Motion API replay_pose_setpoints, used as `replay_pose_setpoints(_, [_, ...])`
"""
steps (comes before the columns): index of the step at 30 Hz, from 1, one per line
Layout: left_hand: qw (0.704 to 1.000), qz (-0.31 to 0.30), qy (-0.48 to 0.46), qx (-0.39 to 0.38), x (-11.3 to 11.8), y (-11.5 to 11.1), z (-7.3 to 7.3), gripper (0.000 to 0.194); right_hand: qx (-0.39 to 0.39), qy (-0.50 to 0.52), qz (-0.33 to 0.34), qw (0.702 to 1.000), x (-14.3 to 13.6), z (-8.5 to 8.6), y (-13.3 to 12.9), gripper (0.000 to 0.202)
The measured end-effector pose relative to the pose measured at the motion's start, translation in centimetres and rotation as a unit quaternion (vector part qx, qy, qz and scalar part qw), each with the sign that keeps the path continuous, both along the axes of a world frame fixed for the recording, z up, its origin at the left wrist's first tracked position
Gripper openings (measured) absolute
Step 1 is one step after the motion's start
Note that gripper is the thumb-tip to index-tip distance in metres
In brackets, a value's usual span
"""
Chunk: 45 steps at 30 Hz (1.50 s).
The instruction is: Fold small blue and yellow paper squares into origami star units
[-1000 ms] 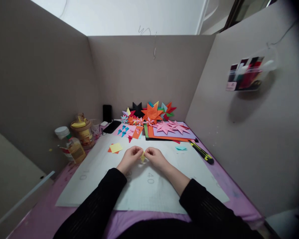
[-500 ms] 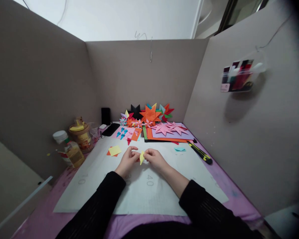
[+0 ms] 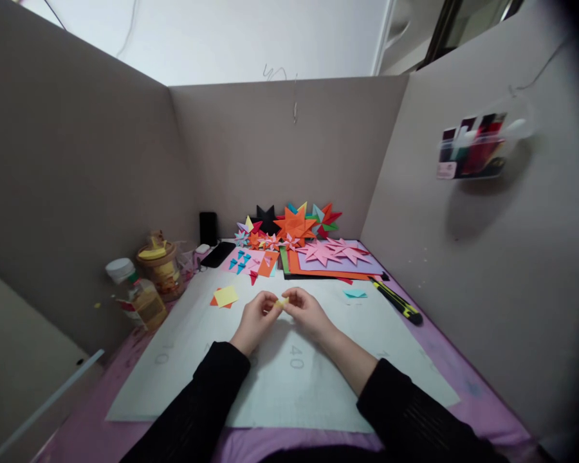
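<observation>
A small folded yellow paper (image 3: 282,302) is pinched between my two hands above the white mat (image 3: 270,399). My left hand (image 3: 259,316) grips its left end with thumb and fingers. On its right end, my right hand (image 3: 306,311) has its fingers closed. Much of the paper is hidden by the fingertips. Left of my hands lies a yellow square sheet (image 3: 226,296) on top of an orange one. A folded teal piece (image 3: 356,294) rests on the mat to the right.
Folded paper stars (image 3: 296,225) stand at the back. Pink stars (image 3: 320,251) lie on coloured sheets. A yellow-black cutter (image 3: 398,302) is at the right; a bottle (image 3: 142,296), a tub (image 3: 161,267) and a phone (image 3: 218,254) are at the left.
The yellow paper has turned from hanging upright to lying nearly level, with less of it showing. My hands have come closer together, and the view has shifted slightly.
</observation>
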State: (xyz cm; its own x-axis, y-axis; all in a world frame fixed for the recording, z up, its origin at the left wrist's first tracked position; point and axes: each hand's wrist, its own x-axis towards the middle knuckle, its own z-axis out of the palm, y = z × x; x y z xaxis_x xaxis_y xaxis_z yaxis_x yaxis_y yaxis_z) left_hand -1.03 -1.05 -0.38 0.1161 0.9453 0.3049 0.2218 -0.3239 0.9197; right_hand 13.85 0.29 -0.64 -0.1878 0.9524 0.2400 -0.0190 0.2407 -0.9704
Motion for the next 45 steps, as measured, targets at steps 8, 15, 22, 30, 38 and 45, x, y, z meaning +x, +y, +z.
replay_pose_setpoints(8, [0.977,0.025,0.101,0.186,-0.7,-0.4,0.3,0.006,0.259,-0.096,-0.047,0.960,1.0,0.8,-0.9,0.007])
replay_pose_setpoints(15, [0.949,0.029,0.090,0.300,-0.9,-0.6,0.6,0.010,0.356,-0.123,-0.051,0.925,1.4,0.8,-1.3,0.016])
replay_pose_setpoints(22, [0.949,0.011,0.084,0.304,-0.9,-0.7,0.7,0.011,0.314,-0.107,-0.046,0.942,1.1,1.1,-1.2,0.013])
replay_pose_setpoints(30, [0.908,0.071,0.110,0.398,-1.1,-0.9,1.2,0.012,0.222,-0.088,-0.063,0.969,0.9,0.9,-1.4,0.010])
replay_pose_setpoints(38, [0.912,0.086,0.109,0.387,-1.1,-0.9,1.2,0.011,0.219,-0.093,-0.038,0.971,0.8,1.0,-1.6,0.008])
replay_pose_setpoints(45, [0.930,0.052,0.116,0.345,-1.1,-0.8,0.8,0.011,0.236,-0.083,-0.038,0.967,0.8,1.2,-1.5,0.003])
